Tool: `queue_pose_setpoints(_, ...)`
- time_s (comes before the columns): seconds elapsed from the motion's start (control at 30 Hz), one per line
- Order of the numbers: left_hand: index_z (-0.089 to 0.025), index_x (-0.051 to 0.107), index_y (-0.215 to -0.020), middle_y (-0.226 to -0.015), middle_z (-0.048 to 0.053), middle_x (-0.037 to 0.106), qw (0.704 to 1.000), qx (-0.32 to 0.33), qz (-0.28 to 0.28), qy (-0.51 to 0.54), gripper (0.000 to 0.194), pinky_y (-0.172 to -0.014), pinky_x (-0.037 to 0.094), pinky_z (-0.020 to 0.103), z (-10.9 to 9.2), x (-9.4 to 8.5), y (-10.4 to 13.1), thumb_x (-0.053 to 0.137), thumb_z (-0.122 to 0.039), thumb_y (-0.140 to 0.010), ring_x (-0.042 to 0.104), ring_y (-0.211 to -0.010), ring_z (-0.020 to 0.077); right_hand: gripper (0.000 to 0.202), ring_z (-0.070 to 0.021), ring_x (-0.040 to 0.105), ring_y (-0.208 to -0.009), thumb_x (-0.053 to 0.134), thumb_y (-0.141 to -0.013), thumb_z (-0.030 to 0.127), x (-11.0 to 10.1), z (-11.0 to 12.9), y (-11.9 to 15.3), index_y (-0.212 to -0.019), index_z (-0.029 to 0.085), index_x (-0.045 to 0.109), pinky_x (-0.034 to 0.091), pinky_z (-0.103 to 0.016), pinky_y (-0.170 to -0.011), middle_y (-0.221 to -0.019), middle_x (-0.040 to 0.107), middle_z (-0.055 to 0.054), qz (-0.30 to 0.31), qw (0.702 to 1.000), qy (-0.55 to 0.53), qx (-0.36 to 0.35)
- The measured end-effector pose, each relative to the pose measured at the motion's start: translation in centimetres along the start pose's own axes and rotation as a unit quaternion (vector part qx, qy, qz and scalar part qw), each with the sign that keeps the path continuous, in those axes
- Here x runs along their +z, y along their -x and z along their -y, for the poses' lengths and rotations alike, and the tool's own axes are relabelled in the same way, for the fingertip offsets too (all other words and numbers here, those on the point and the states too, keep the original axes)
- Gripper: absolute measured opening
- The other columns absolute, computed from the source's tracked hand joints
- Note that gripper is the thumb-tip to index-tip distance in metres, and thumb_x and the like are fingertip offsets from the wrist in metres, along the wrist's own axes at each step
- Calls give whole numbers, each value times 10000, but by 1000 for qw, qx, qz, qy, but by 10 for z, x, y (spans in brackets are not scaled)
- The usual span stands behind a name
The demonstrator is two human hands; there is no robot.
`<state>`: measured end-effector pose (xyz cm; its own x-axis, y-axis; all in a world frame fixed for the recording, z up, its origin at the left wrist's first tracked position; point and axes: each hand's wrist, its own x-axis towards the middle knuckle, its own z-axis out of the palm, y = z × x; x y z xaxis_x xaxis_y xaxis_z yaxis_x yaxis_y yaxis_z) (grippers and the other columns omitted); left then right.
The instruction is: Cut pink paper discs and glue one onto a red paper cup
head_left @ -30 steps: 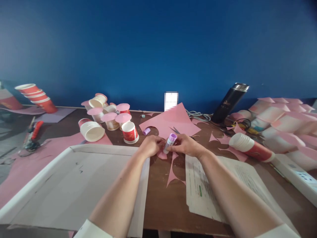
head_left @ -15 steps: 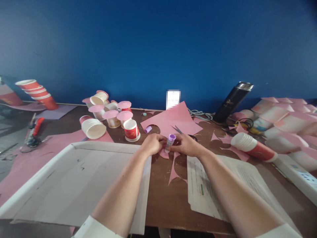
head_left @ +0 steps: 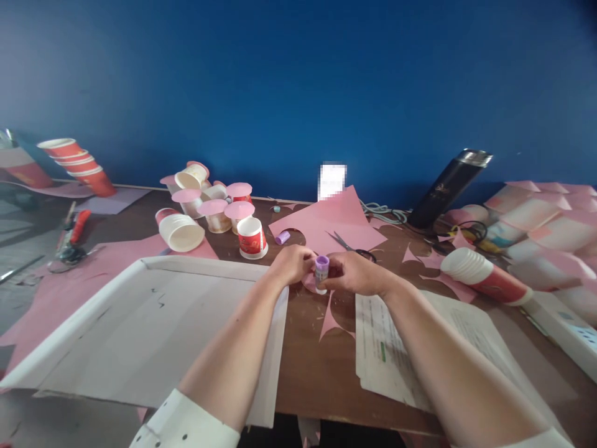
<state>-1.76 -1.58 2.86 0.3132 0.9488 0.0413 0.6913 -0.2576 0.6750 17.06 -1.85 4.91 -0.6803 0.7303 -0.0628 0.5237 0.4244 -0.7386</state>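
Observation:
My right hand (head_left: 358,272) is closed around a glue stick (head_left: 321,269) with a white label and a purple end upward, standing nearly upright. Under its lower end lies a small pink paper disc (head_left: 308,282). The fingers of my left hand (head_left: 293,264) are pinched at the left edge of that disc, partly out of sight. A purple cap (head_left: 282,238) lies on the table behind my left hand. Just beyond my right hand are scissors (head_left: 344,242), partly over a cut pink sheet (head_left: 326,218). A red and white paper cup (head_left: 252,239) stands to the left.
Several cups with pink discs (head_left: 215,208) cluster at the back left. A white cardboard tray (head_left: 172,267) lies in front of them. To the right are printed papers (head_left: 389,339), stacked cups (head_left: 485,277), a leaning black flask (head_left: 448,190) and a power strip (head_left: 564,330). A blue wall (head_left: 298,93) rises behind.
The glue stick has become more upright over the disc and slightly lower in my right hand. The whole view has shifted a little, and my left hand stays at the disc.

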Motion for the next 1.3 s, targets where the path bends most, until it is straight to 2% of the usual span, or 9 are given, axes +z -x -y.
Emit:
queue_pose_setpoints(0.17, -187, 740, -786, -769, 26, 705, 1000, -11, 7, 15, 258, -625, 402, 242, 1, 0, 0, 519, -321, -785, 592, -694, 151, 273, -167, 596, -702, 722, -709, 424, -9, 6, 7, -860, 197, 702, 418, -269, -639, -779, 684, -7, 12, 999, -41, 0)
queue_pose_setpoints(0.3, -177, 736, -816, -754, 27, 693, 999, -36, 8, 19, 251, -613, 394, 243, 0, 0, 0, 536, -325, -784, 583, -685, 150, 315, -154, 580, -645, 667, -762, 463, -18, 6, 11, -887, 175, 691, 424, -272, -599, -743, 668, -22, -33, 994, -106, -2)
queue_pose_setpoints(0.57, -179, 732, -780, -695, 22, 658, 1000, -27, 8, 11, 236, -606, 381, 241, -2, -1, -1, 529, -298, -793, 561, -639, 139, 316, -168, 604, -709, 717, -709, 465, -1, -3, -4, -827, 176, 668, 422, -256, -626, -770, 679, -20, -81, 997, -13, 6)
queue_pose_setpoints(0.87, -182, 747, -807, -770, 39, 706, 1000, -8, -7, -25, 228, -627, 385, 244, -1, 0, -1, 534, -247, -761, 594, -707, 156, 264, -154, 577, -662, 702, -713, 428, -1, 7, -2, -742, 174, 637, 374, -259, -617, -736, 651, -12, -42, 996, 79, -7)
queue_pose_setpoints(0.97, -190, 744, -781, -761, 31, 705, 1000, 2, -3, -10, 233, -604, 368, 245, 2, 1, -2, 524, -266, -763, 595, -703, 153, 271, -156, 571, -658, 723, -684, 431, -3, 8, 1, -758, 177, 660, 373, -266, -617, -721, 652, -3, -22, 999, 42, 5)
queue_pose_setpoints(1.07, -186, 727, -738, -705, 18, 681, 1000, -7, -1, 13, 236, -576, 350, 247, 3, 2, -2, 523, -300, -768, 574, -652, 144, 281, -164, 585, -692, 730, -686, 415, -10, 6, 6, -840, 184, 694, 401, -276, -630, -783, 679, -17, 16, 995, -97, 9)
queue_pose_setpoints(1.17, -177, 698, -683, -627, 9, 638, 1000, -27, 2, 11, 218, -551, 327, 253, 3, 3, -2, 539, -305, -760, 536, -587, 137, 264, -120, 527, -558, 708, -704, 427, -20, -2, 12, -828, 195, 692, 373, -255, -502, -740, 662, -19, -38, 942, -333, -8)
queue_pose_setpoints(1.23, -179, 683, -658, -603, 9, 623, 999, -32, 2, 0, 205, -547, 320, 256, 0, 2, -1, 559, -311, -753, 530, -578, 140, 256, -86, 445, -499, 705, -684, 441, -25, -8, 13, -806, 217, 681, 299, -228, -429, -713, 631, 2, -144, 869, -473, -38)
queue_pose_setpoints(1.3, -187, 684, -655, -607, 14, 627, 1000, -24, -3, -2, 251, -549, 325, 258, -4, 2, 1, 569, -379, -767, 543, -592, 150, 253, -74, 410, -507, 708, -666, 417, -26, -13, 12, -818, 218, 671, 276, -211, -410, -718, 610, 10, -192, 797, -569, -57)
